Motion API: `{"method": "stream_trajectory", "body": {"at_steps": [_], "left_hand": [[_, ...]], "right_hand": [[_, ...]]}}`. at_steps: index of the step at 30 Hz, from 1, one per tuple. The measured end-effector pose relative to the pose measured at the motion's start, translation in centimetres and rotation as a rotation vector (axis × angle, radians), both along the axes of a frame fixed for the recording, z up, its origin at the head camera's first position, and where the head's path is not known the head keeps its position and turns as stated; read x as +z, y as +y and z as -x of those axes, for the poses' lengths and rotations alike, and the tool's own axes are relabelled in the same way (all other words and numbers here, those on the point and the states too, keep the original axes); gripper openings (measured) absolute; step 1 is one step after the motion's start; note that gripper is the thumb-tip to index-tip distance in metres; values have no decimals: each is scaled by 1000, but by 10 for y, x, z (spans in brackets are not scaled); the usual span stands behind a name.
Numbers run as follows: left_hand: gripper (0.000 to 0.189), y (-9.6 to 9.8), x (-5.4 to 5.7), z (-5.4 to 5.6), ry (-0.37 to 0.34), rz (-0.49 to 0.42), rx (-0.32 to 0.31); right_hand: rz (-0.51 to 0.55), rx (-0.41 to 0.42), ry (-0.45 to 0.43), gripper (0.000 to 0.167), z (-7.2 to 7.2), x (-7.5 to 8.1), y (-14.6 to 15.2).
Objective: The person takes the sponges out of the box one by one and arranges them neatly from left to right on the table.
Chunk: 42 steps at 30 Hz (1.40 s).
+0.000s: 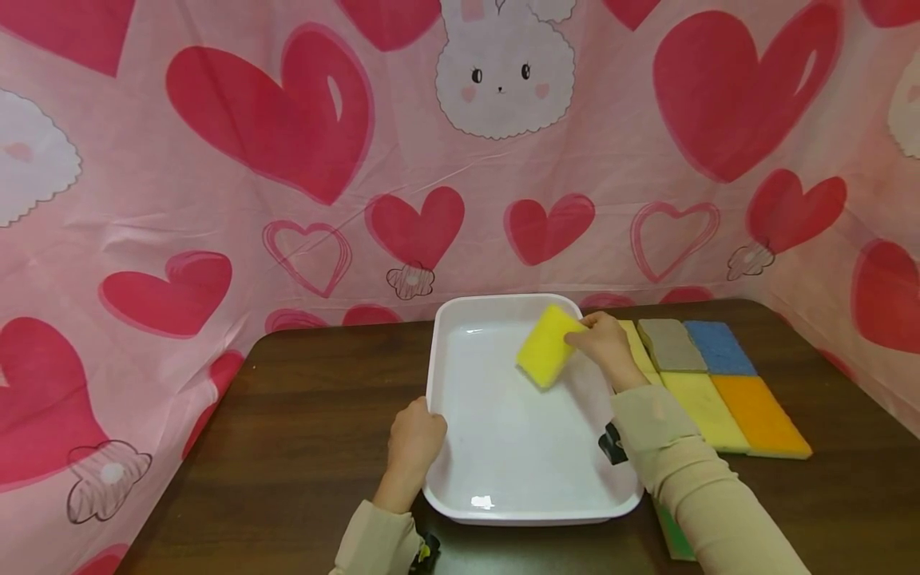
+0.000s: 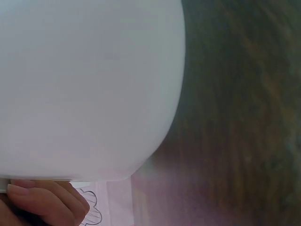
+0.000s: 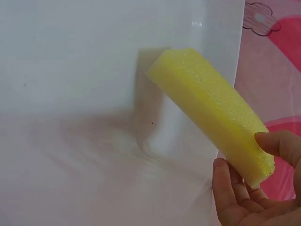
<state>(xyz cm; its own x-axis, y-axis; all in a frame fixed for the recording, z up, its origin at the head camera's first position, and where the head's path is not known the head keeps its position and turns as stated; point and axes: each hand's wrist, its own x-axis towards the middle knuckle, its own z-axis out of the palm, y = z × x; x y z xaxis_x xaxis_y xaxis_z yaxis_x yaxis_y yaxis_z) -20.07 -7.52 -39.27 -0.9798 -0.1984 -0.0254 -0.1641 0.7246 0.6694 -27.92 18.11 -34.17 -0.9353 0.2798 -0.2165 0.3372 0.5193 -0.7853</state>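
Note:
A white tray [image 1: 503,455] with raised sides stands on the dark wooden table. My left hand [image 1: 415,438] grips its left rim, and in the left wrist view the curled fingers [image 2: 44,202] show at the tray's edge. Over the far right part of the tray, my right hand [image 1: 607,347] pinches a yellow sponge [image 1: 548,347] by one end. The right wrist view shows the thumb on one face of the sponge [image 3: 207,108] and the fingers under the other. The sponge is tilted, its free end pointing into the tray, and casts a shadow on the tray floor.
Right of the tray lie several sponges and pads: pale yellow [image 1: 704,407], grey [image 1: 672,345], blue [image 1: 721,347] and orange [image 1: 763,415]. A green piece [image 1: 674,533] shows partly under my right sleeve. Behind the table [image 1: 302,463] hangs a pink cloth [image 1: 496,168] with hearts.

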Motion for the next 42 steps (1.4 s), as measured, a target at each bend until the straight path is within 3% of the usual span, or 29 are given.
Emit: {"method": "stream_trajectory", "body": {"at_steps": [13, 29, 42], "left_hand": [[27, 0, 0, 0, 4, 3, 2], [29, 0, 0, 0, -15, -12, 4], [28, 1, -1, 0, -13, -7, 8]], "right_hand": [[135, 68, -1, 56, 1, 0, -3], [123, 131, -119, 60, -2, 7, 1], [155, 153, -117, 62, -4, 9, 4]]}}
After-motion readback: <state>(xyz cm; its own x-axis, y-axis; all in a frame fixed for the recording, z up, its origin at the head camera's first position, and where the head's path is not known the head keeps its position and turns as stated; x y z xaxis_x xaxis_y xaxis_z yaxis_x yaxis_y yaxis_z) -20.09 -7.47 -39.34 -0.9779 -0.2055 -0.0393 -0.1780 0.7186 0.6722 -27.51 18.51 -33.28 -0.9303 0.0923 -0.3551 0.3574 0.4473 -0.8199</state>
